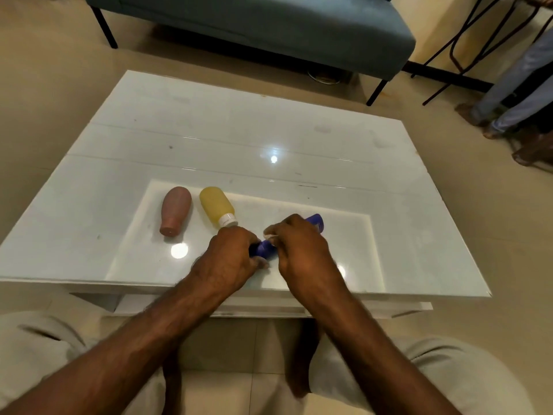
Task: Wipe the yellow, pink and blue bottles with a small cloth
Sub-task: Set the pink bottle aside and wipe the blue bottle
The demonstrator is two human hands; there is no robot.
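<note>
Glossy white table (209,139), blue-grey sofa (269,25) beyond, another person's legs (514,85) at right.

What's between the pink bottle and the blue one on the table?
The yellow bottle, lying on its side with its white cap toward the person. It sits between the pink bottle and blue bottle, head view.

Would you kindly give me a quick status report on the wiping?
Left hand grips blue bottle. Right hand presses cloth on it. Pink bottle, yellow bottle lying aside, clear.

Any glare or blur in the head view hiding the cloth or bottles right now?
Head view: glare spots on the glossy table sit clear of the pink bottle and yellow bottle; hands cover most of the blue bottle; cloth barely shows; wide-angle bends edges.
</note>
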